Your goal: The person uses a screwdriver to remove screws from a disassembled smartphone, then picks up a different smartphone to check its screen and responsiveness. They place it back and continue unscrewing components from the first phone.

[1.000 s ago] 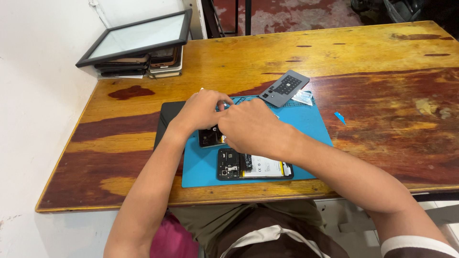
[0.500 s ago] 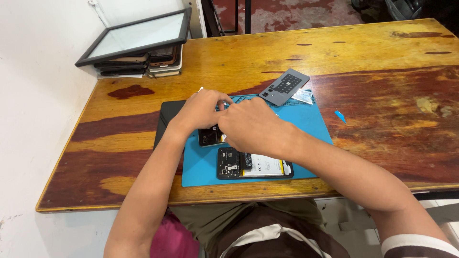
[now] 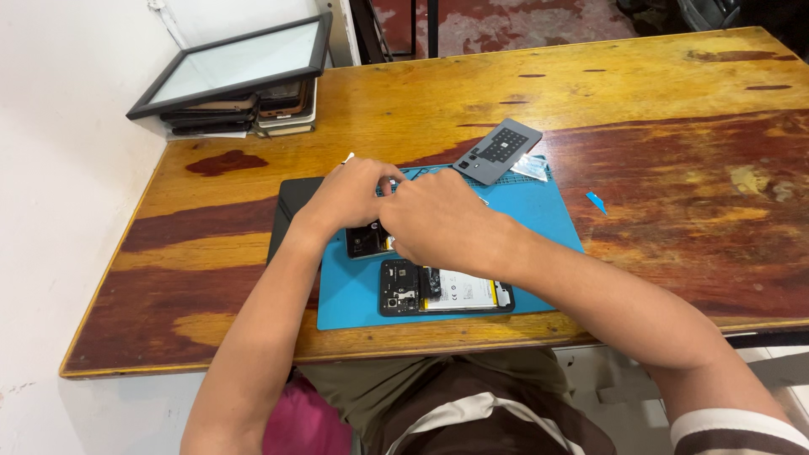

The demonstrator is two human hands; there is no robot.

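My left hand (image 3: 350, 195) and my right hand (image 3: 438, 221) meet over a blue work mat (image 3: 539, 219) on a wooden table (image 3: 657, 109). Both hands cover a dark phone part (image 3: 367, 243), of which only the lower left corner shows. What the fingers grip is hidden. Just below the hands lies an opened phone (image 3: 445, 288) with its white battery and black circuit board exposed. A thin pale tool tip (image 3: 347, 157) pokes out above my left hand.
A grey rectangular panel with small holes (image 3: 499, 150) lies at the mat's far edge beside a clear plastic bag (image 3: 533, 167). A black flat piece (image 3: 291, 215) sits left of the mat. A small blue pick (image 3: 596, 201) lies to the right. A framed glass panel on stacked devices (image 3: 240, 72) occupies the far left corner.
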